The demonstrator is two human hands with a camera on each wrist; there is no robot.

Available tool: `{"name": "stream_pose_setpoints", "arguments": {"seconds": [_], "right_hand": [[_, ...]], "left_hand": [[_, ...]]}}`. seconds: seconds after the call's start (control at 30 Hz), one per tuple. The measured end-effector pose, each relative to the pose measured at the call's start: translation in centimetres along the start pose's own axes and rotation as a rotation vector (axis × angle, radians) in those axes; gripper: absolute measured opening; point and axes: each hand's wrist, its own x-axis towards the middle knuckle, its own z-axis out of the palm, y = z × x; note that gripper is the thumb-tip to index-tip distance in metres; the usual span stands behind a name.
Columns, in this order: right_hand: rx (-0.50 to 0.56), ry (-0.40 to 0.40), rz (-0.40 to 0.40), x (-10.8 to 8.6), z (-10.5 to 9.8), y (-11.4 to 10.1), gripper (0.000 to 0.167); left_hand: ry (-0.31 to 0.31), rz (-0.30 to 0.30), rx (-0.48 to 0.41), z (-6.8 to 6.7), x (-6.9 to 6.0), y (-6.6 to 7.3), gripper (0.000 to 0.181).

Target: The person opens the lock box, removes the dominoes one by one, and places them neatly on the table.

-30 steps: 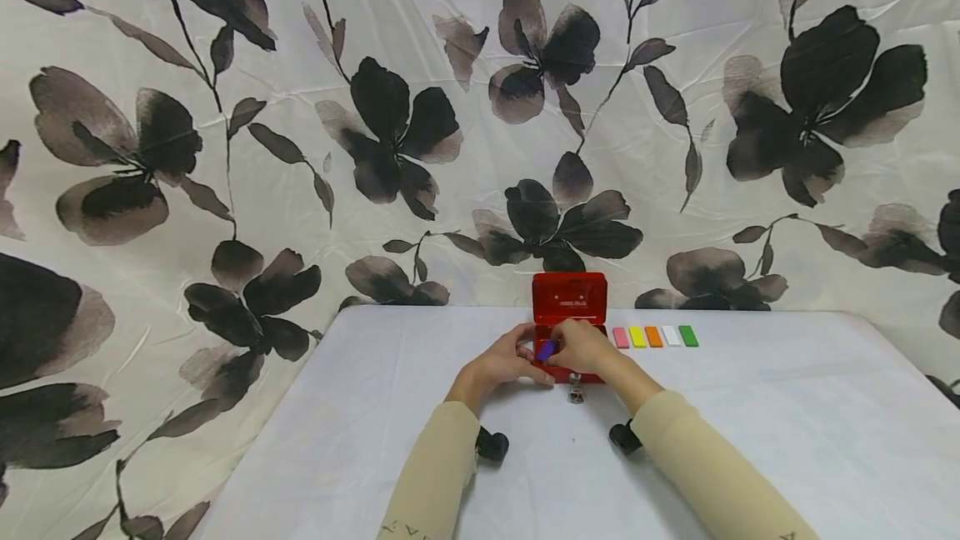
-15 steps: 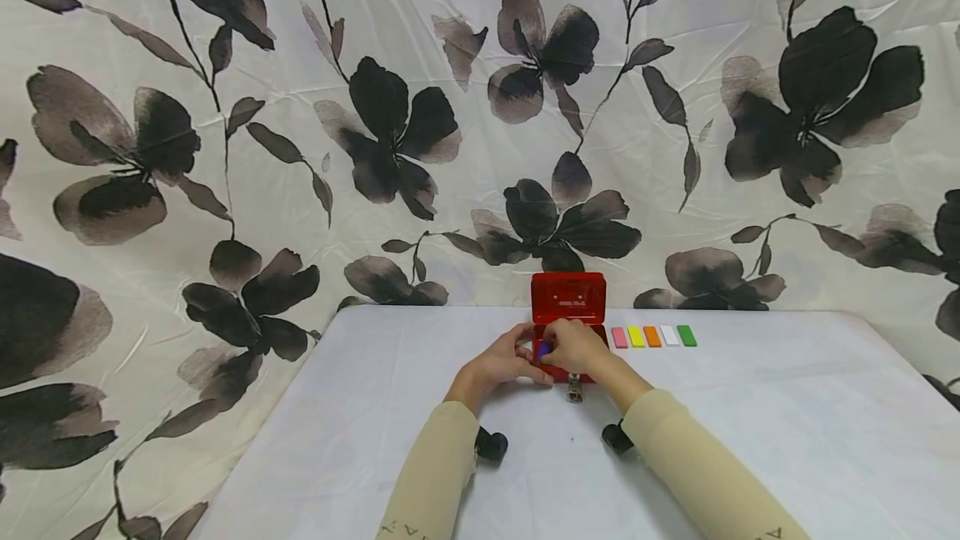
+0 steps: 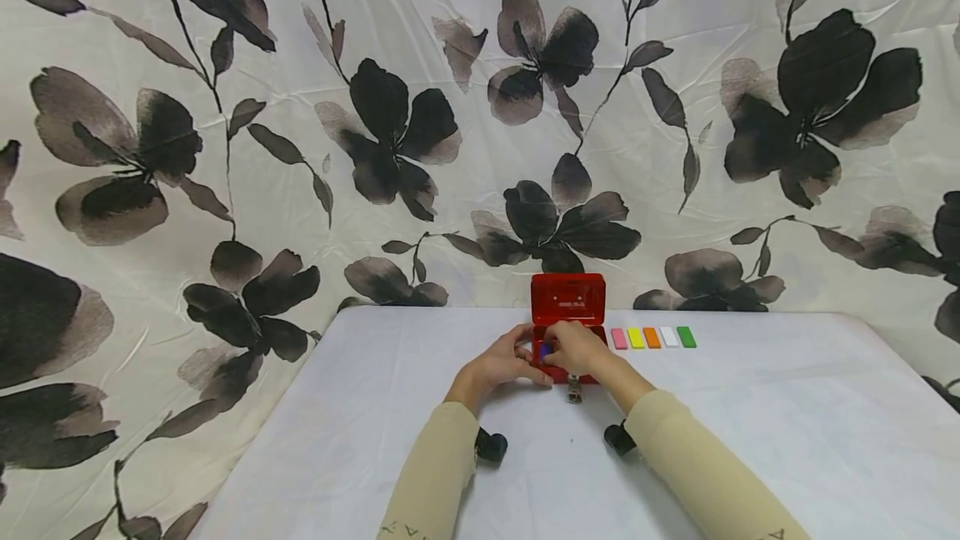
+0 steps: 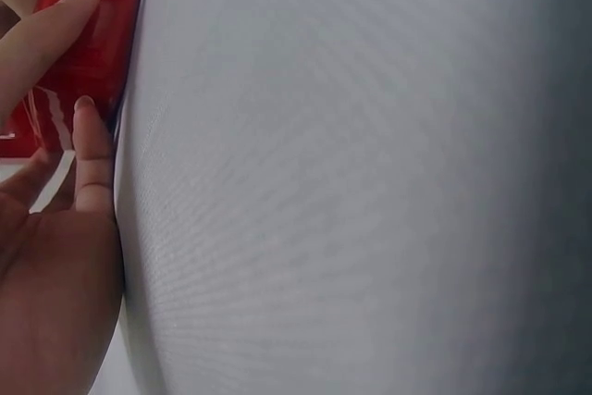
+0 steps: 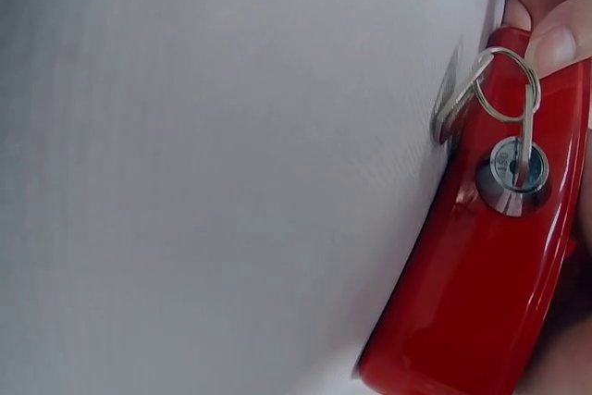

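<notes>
A red cash box (image 3: 567, 298) stands with its lid up at the back of the table. My left hand (image 3: 502, 359) holds its left side, the thumb lying against the front wall. Inside the box, my right hand (image 3: 581, 350) pinches a small purple-blue piece (image 3: 545, 350), partly covered by the fingers. A key sits in the front lock (image 5: 518, 168), and a metal ring (image 5: 507, 85) hangs from it with another key. The right wrist view shows fingertips at the box's far corner. Most of the box's inside is hidden behind the hands.
To the right of the box lies a row of small flat blocks: pink (image 3: 618, 338), yellow (image 3: 636, 337), orange (image 3: 652, 337), white (image 3: 668, 337) and green (image 3: 686, 337). A floral cloth (image 3: 420, 140) hangs behind the white table (image 3: 750, 423).
My right hand has shifted slightly left, bringing the purple-blue piece closer to the box's left side. During the last half second it has hardly moved. The left hand stays in place.
</notes>
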Motion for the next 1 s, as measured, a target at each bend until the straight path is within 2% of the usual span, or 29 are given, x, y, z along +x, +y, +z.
{"name": "stream_pose_setpoints", "arguments": {"seconds": [0.37, 0.73, 1.0], "right_hand": [[0.083, 0.001, -0.035, -0.8, -0.6, 0.7, 0.034], [0.143, 0.060, -0.108, -1.9, -2.1, 1.3, 0.035], [0.158, 0.053, -0.078, -3.2, -3.1, 1.7, 0.039]], "left_hand": [[0.008, -0.006, 0.006, 0.1, -0.1, 0.2, 0.092], [0.031, -0.018, 0.019, 0.3, -0.3, 0.3, 0.095], [0.029, -0.014, 0.014, 0.3, -0.4, 0.3, 0.095]]}}
